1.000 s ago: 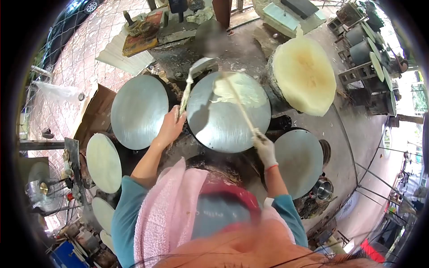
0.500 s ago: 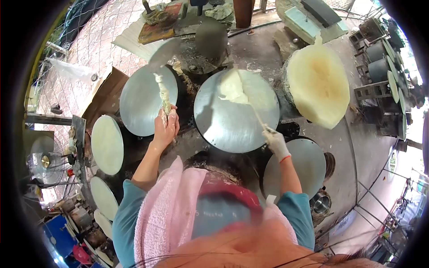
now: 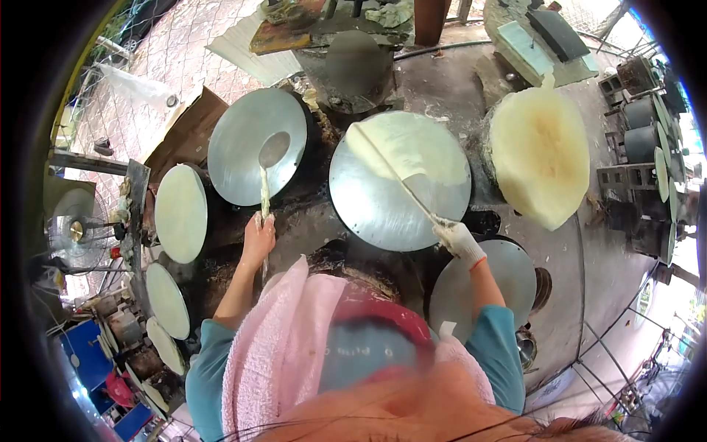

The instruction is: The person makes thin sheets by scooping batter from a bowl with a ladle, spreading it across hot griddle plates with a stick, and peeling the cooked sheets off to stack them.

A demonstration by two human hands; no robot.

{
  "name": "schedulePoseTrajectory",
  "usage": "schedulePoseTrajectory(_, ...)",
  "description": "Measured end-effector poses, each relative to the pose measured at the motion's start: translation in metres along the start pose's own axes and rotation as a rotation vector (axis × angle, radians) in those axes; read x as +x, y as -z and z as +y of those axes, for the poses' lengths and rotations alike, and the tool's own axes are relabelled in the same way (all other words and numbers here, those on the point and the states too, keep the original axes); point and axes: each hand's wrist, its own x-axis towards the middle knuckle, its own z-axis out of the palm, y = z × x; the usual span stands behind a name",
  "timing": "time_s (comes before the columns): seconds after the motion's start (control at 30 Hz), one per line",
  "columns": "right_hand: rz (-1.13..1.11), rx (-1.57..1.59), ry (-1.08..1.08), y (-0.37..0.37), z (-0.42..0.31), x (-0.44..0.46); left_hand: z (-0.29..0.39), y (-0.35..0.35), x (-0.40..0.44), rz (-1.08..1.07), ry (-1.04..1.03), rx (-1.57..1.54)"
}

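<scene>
My left hand (image 3: pixel 259 239) is closed around the batter-caked handle of a ladle-like tool with a round grey head (image 3: pixel 275 149). That head is over the left griddle (image 3: pixel 232 140); whether they touch I cannot tell. In my right hand (image 3: pixel 458 239), which wears a white glove, is a long thin stick (image 3: pixel 401 182). Its far end reaches the upper left of the middle griddle (image 3: pixel 368 214). Pale batter (image 3: pixel 431 151) covers the upper part of that round plate, while its lower part shows shiny metal.
A large browned crepe-like sheet (image 3: pixel 541 155) lies to the right. Another griddle (image 3: pixel 482 287) sits beneath my right forearm. Down the left side are several plates with pale sheets (image 3: pixel 180 214). A cluttered board (image 3: pixel 283 37) stands at the back, and a fan (image 3: pixel 76 228) at far left.
The stick's far end has swept left, and the batter spreads wider across the middle griddle. My left hand has come nearer my body, bringing the round head over the left griddle.
</scene>
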Motion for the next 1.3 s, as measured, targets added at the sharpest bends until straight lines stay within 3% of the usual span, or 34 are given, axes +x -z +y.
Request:
schedulePoseTrajectory(0.03, 0.009, -0.006, 0.052, 0.011, 0.003, 0.004, 0.003, 0.001, -0.005, -0.020, 0.218, -0.157)
schedulePoseTrajectory(0.07, 0.016, -0.008, 0.102, 0.030, 0.010, 0.011, -0.016, 0.002, -0.002, 0.027, 0.093, 0.033)
schedulePoseTrajectory(0.17, 0.122, -0.002, 0.283, 0.052, -0.003, 0.035, -0.007, 0.000, 0.001, 0.016, 0.150, -0.032)
schedulePoseTrajectory(0.2, 0.103, -0.103, 0.242, 0.052, -0.011, 0.041, -0.018, -0.001, 0.006, 0.016, 0.049, 0.046)
schedulePoseTrajectory(0.33, -0.080, -0.198, -0.016, 0.026, -0.018, 0.024, -0.006, -0.001, -0.004, -0.023, 0.205, 0.020)
schedulePoseTrajectory(0.37, -0.105, -0.211, -0.066, 0.032, -0.007, 0.023, -0.007, 0.000, -0.006, -0.013, 0.131, 0.107)
schedulePoseTrajectory(0.43, -0.131, -0.208, 0.040, 0.044, -0.010, 0.009, -0.010, 0.002, -0.011, 0.007, -0.022, 0.285)
schedulePoseTrajectory(0.53, 0.014, -0.100, 0.197, 0.059, -0.026, 0.023, -0.011, 0.000, -0.003, 0.003, -0.097, 0.365)
schedulePoseTrajectory(0.57, 0.092, -0.205, 0.207, 0.061, -0.027, 0.037, -0.011, -0.004, 0.002, 0.006, -0.104, 0.379)
schedulePoseTrajectory(0.63, -0.021, -0.357, 0.091, 0.043, -0.052, 0.034, -0.009, -0.014, 0.016, 0.009, -0.121, 0.412)
schedulePoseTrajectory(0.67, -0.072, -0.432, 0.022, 0.036, -0.057, 0.026, -0.026, -0.020, 0.027, 0.042, -0.267, 0.418)
schedulePoseTrajectory(0.7, -0.123, -0.507, -0.051, 0.032, -0.055, 0.018, -0.024, -0.023, 0.032, 0.021, -0.280, 0.457)
schedulePoseTrajectory(0.77, -0.147, -0.438, -0.063, 0.037, -0.038, -0.002, -0.018, -0.038, 0.042, -0.018, -0.306, 0.528)
schedulePoseTrajectory(0.83, -0.175, -0.210, 0.085, 0.058, -0.014, -0.006, -0.014, -0.051, 0.054, -0.077, -0.305, 0.632)
schedulePoseTrajectory(0.9, 0.065, -0.211, 0.241, 0.065, 0.000, 0.007, -0.011, -0.063, 0.057, -0.127, -0.282, 0.741)
schedulePoseTrajectory(0.97, 0.040, -0.042, 0.332, 0.071, 0.007, 0.032, -0.004, -0.072, 0.059, -0.149, -0.241, 0.851)
schedulePoseTrajectory(1.03, -0.098, -0.199, 0.185, 0.062, 0.001, 0.050, 0.000, -0.069, 0.054, -0.203, -0.270, 0.935)
schedulePoseTrajectory(1.07, -0.064, -0.392, 0.067, 0.030, -0.033, 0.020, 0.001, -0.063, 0.046, -0.224, -0.280, 0.976)
schedulePoseTrajectory(1.1, -0.100, -0.379, -0.001, 0.019, -0.038, 0.013, 0.002, -0.058, 0.037, -0.252, -0.291, 1.015)
schedulePoseTrajectory(1.17, -0.142, -0.397, -0.079, 0.008, -0.035, -0.006, -0.003, -0.043, 0.014, -0.290, -0.309, 1.020)
schedulePoseTrajectory(1.23, -0.160, -0.371, -0.004, -0.002, -0.012, -0.026, -0.007, -0.034, -0.009, -0.355, -0.344, 1.011)
schedulePoseTrajectory(1.3, -0.089, -0.381, -0.068, -0.004, 0.008, -0.057, -0.015, -0.023, -0.031, -0.443, -0.392, 1.001)
